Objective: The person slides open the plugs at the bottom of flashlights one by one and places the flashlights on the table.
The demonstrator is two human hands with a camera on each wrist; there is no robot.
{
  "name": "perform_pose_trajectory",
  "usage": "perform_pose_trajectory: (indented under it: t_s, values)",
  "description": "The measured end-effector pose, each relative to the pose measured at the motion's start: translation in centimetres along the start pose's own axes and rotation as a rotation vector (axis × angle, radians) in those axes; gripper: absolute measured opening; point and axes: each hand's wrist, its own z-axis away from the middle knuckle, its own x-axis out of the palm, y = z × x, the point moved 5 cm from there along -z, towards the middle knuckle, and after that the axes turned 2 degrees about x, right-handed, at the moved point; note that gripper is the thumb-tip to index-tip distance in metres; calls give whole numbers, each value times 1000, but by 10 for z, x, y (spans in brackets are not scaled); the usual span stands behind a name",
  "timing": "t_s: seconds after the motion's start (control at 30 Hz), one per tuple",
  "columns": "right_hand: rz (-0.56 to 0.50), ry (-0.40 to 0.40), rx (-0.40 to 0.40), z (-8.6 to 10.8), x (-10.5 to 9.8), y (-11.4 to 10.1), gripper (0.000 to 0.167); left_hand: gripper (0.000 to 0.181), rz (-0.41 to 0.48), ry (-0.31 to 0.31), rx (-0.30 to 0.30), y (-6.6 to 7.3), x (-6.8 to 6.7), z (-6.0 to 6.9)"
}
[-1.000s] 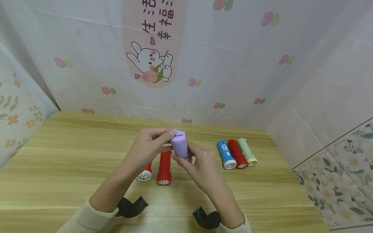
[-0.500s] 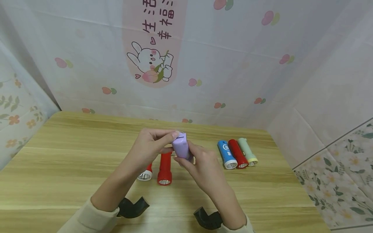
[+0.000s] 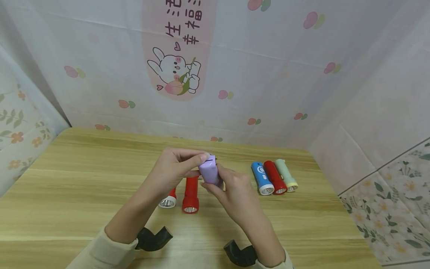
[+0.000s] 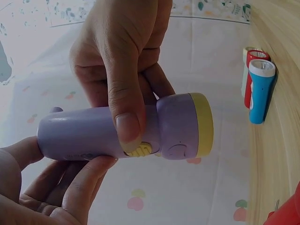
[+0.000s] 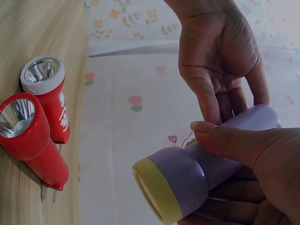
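A purple flashlight (image 3: 208, 172) is held above the table between both hands. My left hand (image 3: 174, 164) pinches its tail end, the thumb beside a thin dark line. Lower on the body, my right hand (image 3: 237, 192) grips it. In the left wrist view the flashlight (image 4: 84, 131) lies across, yellow-rimmed head at right; the right thumb (image 4: 127, 126) is beside the yellow switch (image 4: 139, 150). The right wrist view shows the yellow rim (image 5: 157, 190) at lower left, with the left fingers (image 5: 211, 108) near the tail.
Behind my left hand, a red flashlight (image 3: 190, 196) and a red-and-white one (image 3: 167, 202) lie on the wooden table (image 3: 84, 175). At right lie a blue (image 3: 261, 177), a red (image 3: 274, 177) and a pale green flashlight (image 3: 285, 173), side by side. A printed cloth hangs behind.
The purple flashlight's tail end has dropped slightly and shifted a little right, with my left hand's fingers. My right hand keeps its grip with barely any movement.
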Motion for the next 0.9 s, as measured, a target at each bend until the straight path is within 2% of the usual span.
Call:
perform_pose_trajectory:
  t_s: [0.9]
  values:
    - [1,9,12,3,2,-4,28,28,-25,45,-11,0,0,1]
